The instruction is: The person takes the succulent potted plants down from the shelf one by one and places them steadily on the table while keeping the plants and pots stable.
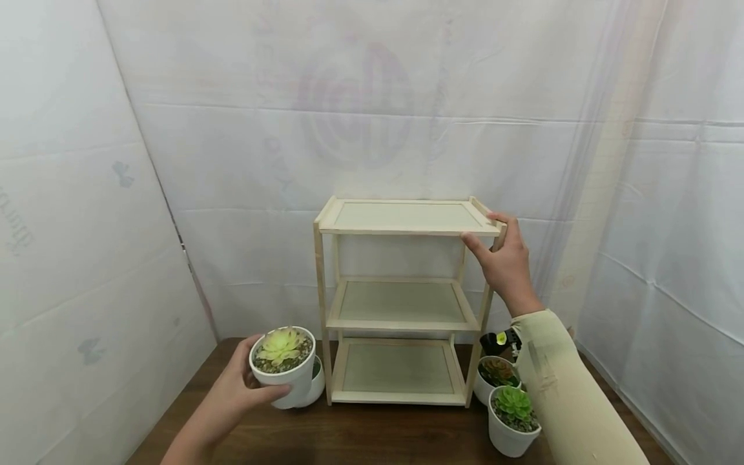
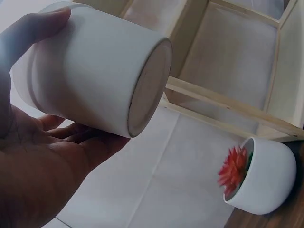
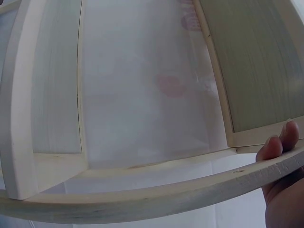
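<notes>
A white pot with a pale yellow-green succulent (image 1: 283, 349) is in my left hand (image 1: 232, 391), thumb on its near side and fingers around the far side. The left wrist view shows this pot (image 2: 104, 69) lifted and tilted, its underside visible. A three-tier wooden shelf (image 1: 407, 230) stands upright on the table. My right hand (image 1: 507, 261) grips its top right corner, thumb at the front edge and fingers over the side. In the right wrist view, fingertips (image 3: 280, 145) curl over a wooden bar of the frame.
Behind the held pot stands a white pot (image 1: 317, 386) with a red plant (image 2: 233, 168). Right of the shelf are a reddish succulent (image 1: 498, 372), a green potted succulent (image 1: 513, 423) and a black object (image 1: 494, 341). White sheeting (image 1: 372, 129) surrounds the brown table (image 1: 372, 436).
</notes>
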A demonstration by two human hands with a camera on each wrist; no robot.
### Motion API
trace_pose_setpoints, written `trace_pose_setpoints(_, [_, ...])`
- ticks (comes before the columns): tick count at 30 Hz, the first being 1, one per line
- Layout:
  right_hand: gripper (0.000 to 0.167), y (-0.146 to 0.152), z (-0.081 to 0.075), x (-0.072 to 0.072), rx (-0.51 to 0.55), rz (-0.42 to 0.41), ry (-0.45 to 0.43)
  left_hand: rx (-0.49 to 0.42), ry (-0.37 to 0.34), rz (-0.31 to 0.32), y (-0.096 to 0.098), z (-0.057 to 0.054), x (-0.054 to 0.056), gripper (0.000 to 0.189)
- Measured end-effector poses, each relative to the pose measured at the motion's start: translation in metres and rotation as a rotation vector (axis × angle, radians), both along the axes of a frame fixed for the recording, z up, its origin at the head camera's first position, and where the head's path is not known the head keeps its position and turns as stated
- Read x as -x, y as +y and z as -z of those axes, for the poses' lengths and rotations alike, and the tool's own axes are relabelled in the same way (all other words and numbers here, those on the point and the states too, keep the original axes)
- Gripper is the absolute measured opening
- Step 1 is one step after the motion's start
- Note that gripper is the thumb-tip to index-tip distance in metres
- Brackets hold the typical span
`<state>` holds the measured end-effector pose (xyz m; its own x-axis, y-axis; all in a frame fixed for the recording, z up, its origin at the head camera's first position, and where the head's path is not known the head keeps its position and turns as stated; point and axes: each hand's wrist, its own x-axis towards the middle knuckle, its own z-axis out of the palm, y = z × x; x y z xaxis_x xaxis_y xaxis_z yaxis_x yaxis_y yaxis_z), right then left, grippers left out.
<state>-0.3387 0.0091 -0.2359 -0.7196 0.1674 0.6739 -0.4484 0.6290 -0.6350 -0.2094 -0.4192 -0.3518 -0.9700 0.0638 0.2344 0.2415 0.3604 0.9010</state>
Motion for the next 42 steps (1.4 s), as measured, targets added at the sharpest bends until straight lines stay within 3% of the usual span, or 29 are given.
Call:
trace_pose_setpoints(9, [0.073, 0.002, -0.002, -0.003, 0.001, 0.008, 0.017, -0.042, 0.033, 0.028, -0.002, 0.015, 0.001, 0.086])
trace_pose_setpoints(22, [0.073, 0.003, -0.002, -0.006, -0.011, 0.000, 0.017, -0.048, -0.066, 0.063, -0.006, 0.042, 0.006, 0.087])
trace_pose_setpoints(30, [0.073, 0.003, -0.002, -0.006, -0.014, -0.001, 0.012, -0.092, -0.046, 0.098, -0.008, 0.060, 0.007, 0.086])
trace_pose_setpoints(37, [0.073, 0.004, -0.002, -0.005, -0.014, -0.002, 0.015, -0.143, -0.040, 0.069, -0.006, 0.069, 0.009, 0.087])
trace_pose_setpoints(42, [0.073, 0.004, -0.002, -0.006, -0.016, -0.002, 0.018, -0.131, -0.045, 0.053, -0.006, 0.076, 0.010, 0.088])
